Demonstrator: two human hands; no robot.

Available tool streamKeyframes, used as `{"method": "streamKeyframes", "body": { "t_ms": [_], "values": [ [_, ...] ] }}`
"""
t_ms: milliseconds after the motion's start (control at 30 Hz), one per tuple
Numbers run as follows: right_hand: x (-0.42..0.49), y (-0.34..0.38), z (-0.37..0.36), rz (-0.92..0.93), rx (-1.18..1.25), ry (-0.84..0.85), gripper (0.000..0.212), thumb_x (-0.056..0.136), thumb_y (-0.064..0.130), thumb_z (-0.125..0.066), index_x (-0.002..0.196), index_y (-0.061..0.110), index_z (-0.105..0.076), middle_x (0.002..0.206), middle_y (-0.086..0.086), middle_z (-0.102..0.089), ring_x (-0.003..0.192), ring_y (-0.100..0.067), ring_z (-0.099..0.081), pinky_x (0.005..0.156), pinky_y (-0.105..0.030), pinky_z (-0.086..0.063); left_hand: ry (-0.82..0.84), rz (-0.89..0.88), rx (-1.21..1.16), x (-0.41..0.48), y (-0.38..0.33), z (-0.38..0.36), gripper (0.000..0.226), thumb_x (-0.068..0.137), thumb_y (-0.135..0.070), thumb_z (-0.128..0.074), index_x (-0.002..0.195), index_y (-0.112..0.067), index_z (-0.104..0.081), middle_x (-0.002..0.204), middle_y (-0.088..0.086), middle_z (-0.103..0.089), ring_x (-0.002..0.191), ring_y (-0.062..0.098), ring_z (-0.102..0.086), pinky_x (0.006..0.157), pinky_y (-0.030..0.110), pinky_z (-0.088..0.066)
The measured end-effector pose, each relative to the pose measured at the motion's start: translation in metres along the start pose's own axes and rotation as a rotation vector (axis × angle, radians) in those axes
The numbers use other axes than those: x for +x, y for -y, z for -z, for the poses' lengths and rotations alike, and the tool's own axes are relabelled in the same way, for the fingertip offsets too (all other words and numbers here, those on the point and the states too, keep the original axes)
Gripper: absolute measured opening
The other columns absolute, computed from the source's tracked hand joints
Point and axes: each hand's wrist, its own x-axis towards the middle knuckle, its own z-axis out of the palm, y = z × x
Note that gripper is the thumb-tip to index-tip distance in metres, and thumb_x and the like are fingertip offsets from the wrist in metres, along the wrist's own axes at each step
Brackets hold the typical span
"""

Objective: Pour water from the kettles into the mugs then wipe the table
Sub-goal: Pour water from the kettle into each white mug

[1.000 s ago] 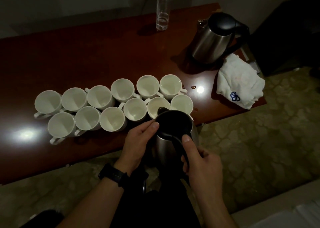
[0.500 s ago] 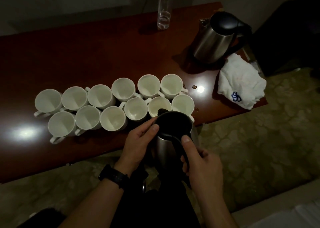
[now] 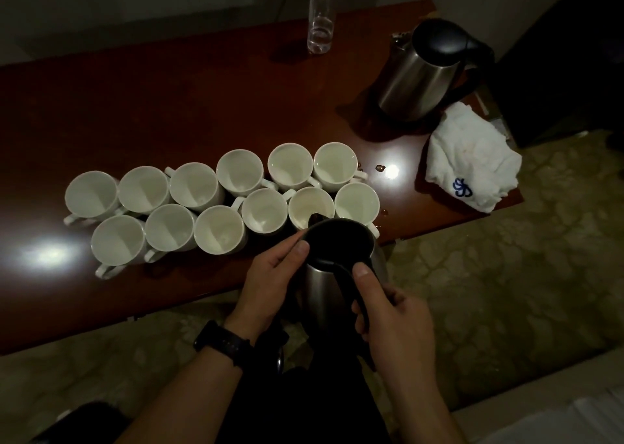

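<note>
Kettle [image 3: 320, 298] in head view: steel body, dark top, tilted forward off the near edge of the desk [image 3: 169, 106]. Its spout [image 3: 315, 218] is over one mug [image 3: 309, 205], second from the right in the near row.

Right hand [image 3: 398, 322] on the black handle [image 3: 354, 291]: fingers curled round it, thumb laid along its top.

Left hand [image 3: 270, 285] at the kettle's left side. Thumb and forefinger nearly straight, tips touching the rim of the dark top. Other fingers hidden behind the body, so cannot tell whether this hand grips or only steadies. Black watch [image 3: 223, 342] on that wrist.

Mugs [image 3: 170, 227]: twelve, white, two rows of six, packed side by side across the near half of the desk, handles pointing various ways. Light too dim to judge fill levels.

Second kettle [image 3: 418, 75] upright at the far right of the desk, lid down, well apart from the mugs. Cloth [image 3: 472, 153], white, crumpled, with a blue mark, lies just in front of it at the right end. Drops [image 3: 381, 168] on the desk between mugs and cloth. Clear bottle [image 3: 320, 28] upright at the far edge. Patterned carpet [image 3: 506, 291] below.
</note>
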Motion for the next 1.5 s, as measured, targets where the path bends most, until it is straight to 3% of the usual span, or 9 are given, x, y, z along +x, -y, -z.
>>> {"method": "streamKeyframes", "body": {
  "t_ms": [167, 300, 500, 767, 1100, 1300, 1500],
  "values": [
    [0.001, 0.0, 0.0, 0.002, 0.001, 0.015, 0.051, 0.079, 0.065, -0.067, 0.056, 0.02, -0.068, 0.046, 0.0, -0.058, 0.041, -0.01, -0.053, 0.05, -0.03, -0.039, 0.007, 0.025, -0.012, 0.002, 0.002, 0.0, 0.05, 0.087, -0.049, -0.069, 0.129, -0.023, -0.071, 0.13, 0.007, -0.072, 0.128, 0.026, -0.064, 0.115, 0.055, -0.043],
    [0.001, 0.002, 0.0, -0.009, 0.02, 0.014, 0.054, 0.078, 0.063, -0.069, 0.054, 0.015, -0.066, 0.047, 0.0, -0.058, 0.042, -0.01, -0.053, 0.047, -0.027, -0.04, 0.034, 0.033, -0.013, 0.001, 0.001, 0.0, 0.061, 0.086, -0.058, -0.072, 0.134, -0.02, -0.068, 0.133, 0.01, -0.069, 0.131, 0.03, -0.061, 0.116, 0.06, -0.04],
    [0.001, 0.005, 0.0, 0.001, -0.002, 0.031, 0.051, 0.072, 0.07, -0.066, 0.055, 0.023, -0.069, 0.047, 0.001, -0.058, 0.041, -0.01, -0.053, 0.05, -0.029, -0.04, 0.009, 0.044, -0.028, 0.002, 0.0, -0.001, 0.064, 0.082, -0.062, -0.074, 0.132, -0.022, -0.07, 0.132, 0.009, -0.07, 0.129, 0.028, -0.063, 0.115, 0.058, -0.041],
    [0.004, 0.002, 0.003, 0.0, 0.004, 0.028, 0.049, 0.081, 0.063, -0.069, 0.056, 0.02, -0.069, 0.048, 0.0, -0.058, 0.043, -0.011, -0.054, 0.053, -0.032, -0.041, 0.001, 0.03, -0.036, 0.001, 0.0, -0.003, 0.062, 0.082, -0.063, -0.075, 0.131, -0.024, -0.07, 0.132, 0.008, -0.071, 0.129, 0.027, -0.063, 0.115, 0.056, -0.042],
    [0.006, -0.002, 0.012, 0.018, -0.015, 0.012, 0.05, 0.079, 0.064, -0.067, 0.059, 0.019, -0.07, 0.047, -0.002, -0.059, 0.041, -0.011, -0.053, 0.052, -0.033, -0.042, 0.006, 0.026, -0.032, 0.001, 0.001, -0.009, 0.061, 0.079, -0.063, -0.077, 0.128, -0.027, -0.072, 0.13, 0.006, -0.072, 0.127, 0.024, -0.065, 0.107, 0.037, -0.053],
    [0.007, -0.002, 0.014, 0.027, -0.014, 0.03, 0.05, 0.084, 0.061, -0.069, 0.056, 0.02, -0.069, 0.047, -0.001, -0.059, 0.041, -0.012, -0.053, 0.052, -0.032, -0.041, 0.02, 0.015, -0.051, 0.001, 0.005, -0.009, 0.06, 0.084, -0.058, -0.075, 0.131, -0.021, -0.07, 0.132, 0.01, -0.07, 0.128, 0.03, -0.063, 0.114, 0.057, -0.043],
    [0.01, -0.003, 0.014, 0.032, -0.027, 0.032, 0.052, 0.081, 0.066, -0.069, 0.057, 0.02, -0.069, 0.047, -0.001, -0.058, 0.041, -0.011, -0.052, 0.051, -0.031, -0.04, 0.007, 0.036, -0.07, 0.0, 0.007, -0.01, 0.063, 0.08, -0.06, -0.078, 0.129, -0.02, -0.071, 0.13, 0.012, -0.071, 0.128, 0.031, -0.063, 0.115, 0.059, -0.041]
  ]
}}
